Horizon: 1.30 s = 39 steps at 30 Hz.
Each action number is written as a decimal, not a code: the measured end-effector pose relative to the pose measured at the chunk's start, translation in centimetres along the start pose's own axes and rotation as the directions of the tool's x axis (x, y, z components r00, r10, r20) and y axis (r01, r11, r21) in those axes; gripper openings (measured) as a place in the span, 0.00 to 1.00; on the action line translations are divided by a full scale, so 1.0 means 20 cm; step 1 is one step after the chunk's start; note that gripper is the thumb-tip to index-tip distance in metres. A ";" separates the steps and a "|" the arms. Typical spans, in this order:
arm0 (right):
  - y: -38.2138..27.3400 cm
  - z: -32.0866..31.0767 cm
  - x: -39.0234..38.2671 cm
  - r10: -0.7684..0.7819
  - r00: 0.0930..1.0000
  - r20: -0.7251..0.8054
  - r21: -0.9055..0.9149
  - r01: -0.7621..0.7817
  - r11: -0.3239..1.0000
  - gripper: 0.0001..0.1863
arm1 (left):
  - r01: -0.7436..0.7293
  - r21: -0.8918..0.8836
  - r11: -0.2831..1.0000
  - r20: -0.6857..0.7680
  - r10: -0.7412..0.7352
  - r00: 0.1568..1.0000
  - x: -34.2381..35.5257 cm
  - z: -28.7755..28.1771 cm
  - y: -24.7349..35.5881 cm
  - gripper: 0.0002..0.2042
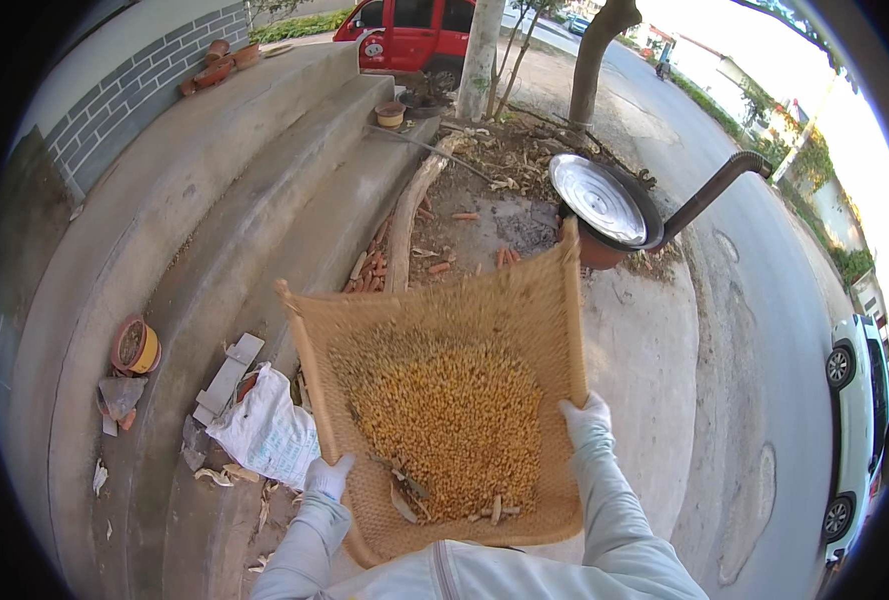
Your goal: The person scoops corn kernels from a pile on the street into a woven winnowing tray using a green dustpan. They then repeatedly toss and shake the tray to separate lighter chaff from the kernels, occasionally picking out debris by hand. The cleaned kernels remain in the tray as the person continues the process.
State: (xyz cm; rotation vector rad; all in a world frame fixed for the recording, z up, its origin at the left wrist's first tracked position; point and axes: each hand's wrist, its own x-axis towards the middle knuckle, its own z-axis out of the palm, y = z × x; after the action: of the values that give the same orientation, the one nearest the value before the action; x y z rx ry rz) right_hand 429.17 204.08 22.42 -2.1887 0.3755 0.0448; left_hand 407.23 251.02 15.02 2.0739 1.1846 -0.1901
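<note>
I hold a wide woven winnowing basket (365, 535) in front of my body. My left hand (329, 477), in a white glove, is closed on its left rim. On the right rim my right hand (588, 420), also gloved in white, is closed too. A heap of yellow grain kernels (455, 420) lies inside, blurred toward the far side. Some dry husk pieces (405, 500) lie on the kernels at the near end. My fingertips are partly hidden by the rim.
Concrete steps (235, 210) run along the left, with a flowerpot (136, 346) and a white sack (270, 430). Beyond the basket are a log (412, 215), corn cobs (373, 268) and a stove with a metal lid (597, 200). A red vehicle (412, 40) and a white car (858, 430) are parked.
</note>
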 end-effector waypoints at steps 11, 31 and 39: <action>0.27 0.09 -0.12 0.003 1.000 -0.004 -0.101 -0.004 0.995 0.17 | -0.077 0.047 0.996 0.121 0.071 0.990 -0.02 -0.04 0.00 0.32; 0.33 0.22 -0.10 0.140 0.988 0.070 0.070 -0.145 0.987 0.16 | -0.257 0.048 0.965 -0.160 0.262 0.952 0.03 0.01 -0.15 0.31; -0.02 -0.05 -0.11 -0.085 0.994 -0.071 0.367 0.106 0.924 0.14 | -0.173 -0.110 0.979 -0.127 0.159 0.979 -0.10 -0.21 0.12 0.34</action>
State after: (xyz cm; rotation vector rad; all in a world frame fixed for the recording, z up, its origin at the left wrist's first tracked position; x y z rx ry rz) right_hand 427.03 204.17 23.75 -1.8319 0.2803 -0.1305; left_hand 407.18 251.71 20.28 2.0879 1.0571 0.0817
